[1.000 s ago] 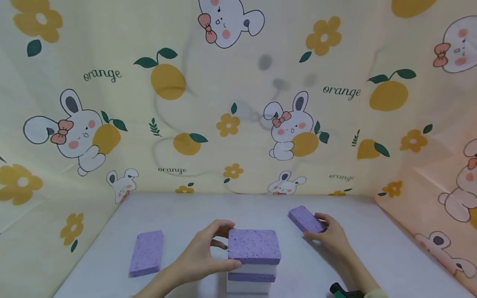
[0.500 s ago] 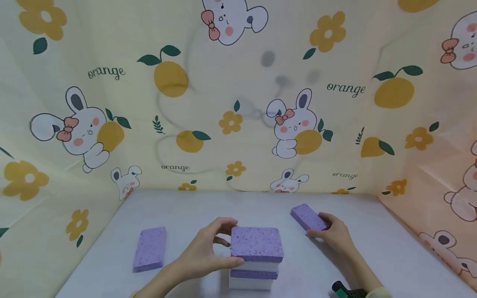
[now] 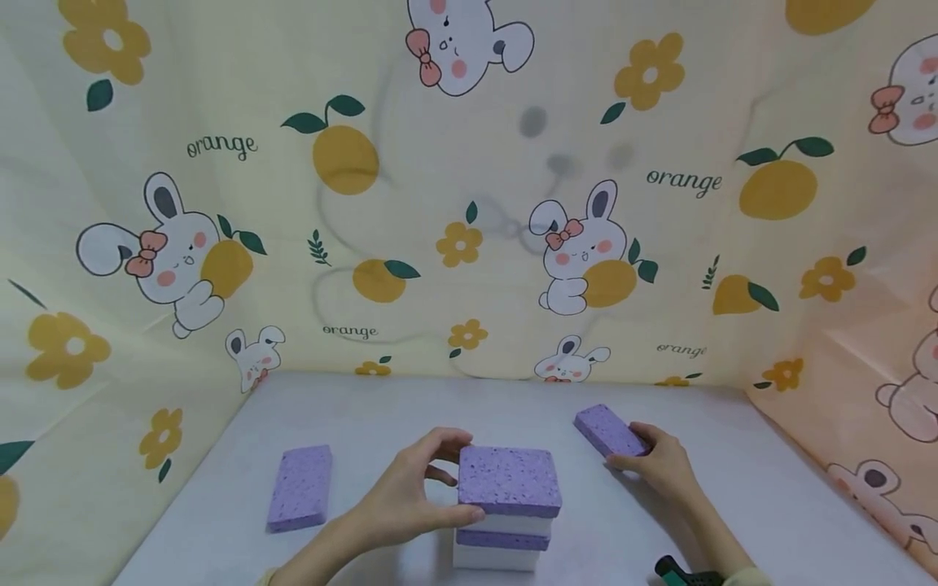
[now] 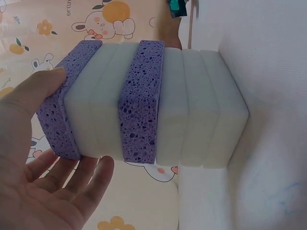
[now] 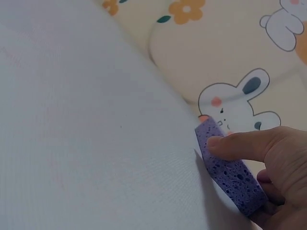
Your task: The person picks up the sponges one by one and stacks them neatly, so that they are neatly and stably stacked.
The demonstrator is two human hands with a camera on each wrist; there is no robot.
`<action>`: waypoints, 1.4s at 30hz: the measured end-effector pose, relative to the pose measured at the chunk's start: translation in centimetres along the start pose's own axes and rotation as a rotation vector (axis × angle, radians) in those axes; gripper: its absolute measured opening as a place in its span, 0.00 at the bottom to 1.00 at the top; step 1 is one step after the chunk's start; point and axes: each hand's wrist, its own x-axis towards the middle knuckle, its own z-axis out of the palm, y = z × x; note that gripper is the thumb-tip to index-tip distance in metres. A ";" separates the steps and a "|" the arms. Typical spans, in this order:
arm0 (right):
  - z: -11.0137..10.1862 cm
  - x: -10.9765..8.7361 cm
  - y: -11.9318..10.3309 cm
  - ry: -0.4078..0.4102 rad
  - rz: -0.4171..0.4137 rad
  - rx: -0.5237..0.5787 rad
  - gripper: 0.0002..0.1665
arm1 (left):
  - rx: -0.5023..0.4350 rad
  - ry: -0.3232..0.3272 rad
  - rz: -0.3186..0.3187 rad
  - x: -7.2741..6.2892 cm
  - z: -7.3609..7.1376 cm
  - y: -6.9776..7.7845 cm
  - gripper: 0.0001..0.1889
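Observation:
My left hand [image 3: 399, 506] holds the top purple sponge [image 3: 509, 480] of a stack, thumb on its near side and fingers at the far side. Under it in the left wrist view come two white foam blocks [image 4: 98, 103], another purple sponge [image 4: 140, 103], then three more white blocks [image 4: 199, 108] down to the table. Off to the right, my right hand [image 3: 663, 464] pinches a second loose purple sponge [image 3: 604, 429]. In the right wrist view the thumb presses one face of this sponge [image 5: 235, 179]; whether its lower edge touches the table cannot be made out.
Another purple sponge [image 3: 300, 488] lies flat on the white table [image 3: 410, 407], left of the stack. A patterned cloth [image 3: 410, 203] with rabbits and oranges hangs behind and at both sides. A black and green band [image 3: 685, 573] shows at the right wrist.
The camera's view has shifted slightly. Both hands keep their holds on their sponges, and the stack stands as before.

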 end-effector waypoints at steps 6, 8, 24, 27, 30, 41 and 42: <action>0.2 0.0 0.3 0.002 0.003 -0.006 0.63 | -0.007 -0.005 -0.008 -0.1 0.0 -0.2 0.38; 0.4 0.0 0.4 0.003 0.004 -0.009 0.63 | -0.011 -0.008 -0.010 -0.2 0.0 -0.2 0.38; 0.1 0.1 0.2 0.001 0.023 -0.017 0.60 | -0.008 -0.011 0.014 0.0 0.0 -0.4 0.38; 0.0 0.2 0.0 -0.004 0.018 -0.017 0.61 | -0.008 -0.007 0.008 0.0 -0.1 -0.3 0.38; -0.2 0.1 -0.2 -0.005 0.011 -0.024 0.62 | -0.007 -0.007 0.003 0.0 -0.1 -0.1 0.38; -0.1 -0.1 -0.2 0.007 0.012 -0.023 0.59 | -0.018 -0.010 -0.015 0.0 -0.1 0.0 0.38; -0.1 -0.1 -0.2 0.010 0.007 -0.021 0.58 | -0.018 -0.009 -0.014 0.0 -0.1 0.0 0.38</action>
